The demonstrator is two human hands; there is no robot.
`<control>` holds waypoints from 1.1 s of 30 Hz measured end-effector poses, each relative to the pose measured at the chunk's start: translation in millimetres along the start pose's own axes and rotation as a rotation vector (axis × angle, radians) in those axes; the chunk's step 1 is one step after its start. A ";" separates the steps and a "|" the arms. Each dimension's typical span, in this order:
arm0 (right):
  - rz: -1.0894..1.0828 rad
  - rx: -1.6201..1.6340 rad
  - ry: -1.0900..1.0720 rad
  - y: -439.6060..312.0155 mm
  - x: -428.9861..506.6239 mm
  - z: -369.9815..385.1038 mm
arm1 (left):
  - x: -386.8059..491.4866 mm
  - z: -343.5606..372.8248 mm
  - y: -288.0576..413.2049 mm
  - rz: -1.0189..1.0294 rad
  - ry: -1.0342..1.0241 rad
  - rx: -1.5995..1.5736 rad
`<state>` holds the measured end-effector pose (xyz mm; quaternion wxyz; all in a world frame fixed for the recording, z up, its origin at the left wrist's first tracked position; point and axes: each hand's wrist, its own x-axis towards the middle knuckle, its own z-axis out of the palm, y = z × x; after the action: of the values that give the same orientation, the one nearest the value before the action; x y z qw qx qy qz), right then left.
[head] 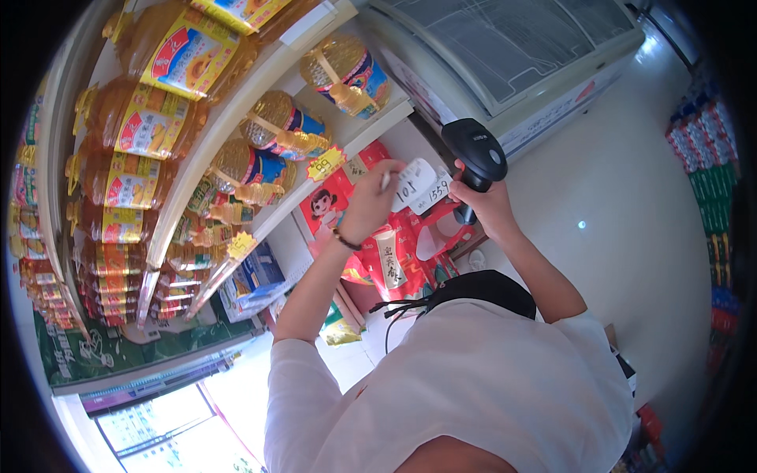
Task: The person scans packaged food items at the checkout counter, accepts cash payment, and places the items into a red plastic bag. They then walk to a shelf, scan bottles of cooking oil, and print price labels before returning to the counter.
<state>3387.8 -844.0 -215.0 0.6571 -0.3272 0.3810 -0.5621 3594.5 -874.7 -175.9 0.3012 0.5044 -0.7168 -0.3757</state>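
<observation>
My left hand (pixel 378 190), with a dark beaded bracelet at the wrist, is closed at a white card (pixel 411 186) bearing handwritten figures. A small white end shows between its fingers; what it belongs to is unclear. My right hand (pixel 492 204) grips the handle of a black handheld barcode scanner (pixel 475 151), its head tilted up. A second card with handwritten figures (pixel 433 192) lies partly behind the first and reaches my right thumb; whether that thumb pinches it is hard to tell. Below the cards are red printed bags (pixel 387 260), partly hidden by my left arm.
On the left, shelves hold large cooking oil bottles (pixel 142 130), with yellow starburst price tags (pixel 326 164) along a shelf edge (pixel 355 141). A glass-topped chest freezer (pixel 502 53) stands ahead. Stacked packaged goods (pixel 709 177) line the far right, across the pale floor (pixel 615 236).
</observation>
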 end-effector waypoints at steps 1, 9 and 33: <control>0.015 -0.003 -0.023 1.8 2.3 0.8 | -5.4 9.2 -0.8 0.057 0.018 0.159; 0.239 0.032 -0.138 22.9 -1.7 22.8 | -39.5 46.2 -12.9 -0.088 0.209 0.090; 0.336 -0.024 -0.174 30.8 -100.9 11.9 | -167.5 107.8 -23.2 -0.422 0.035 -1.817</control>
<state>3405.3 -739.6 -222.1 0.7683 -0.3143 0.3787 -0.4092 3570.5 -695.3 -262.1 0.5166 0.2007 -0.0369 -0.8316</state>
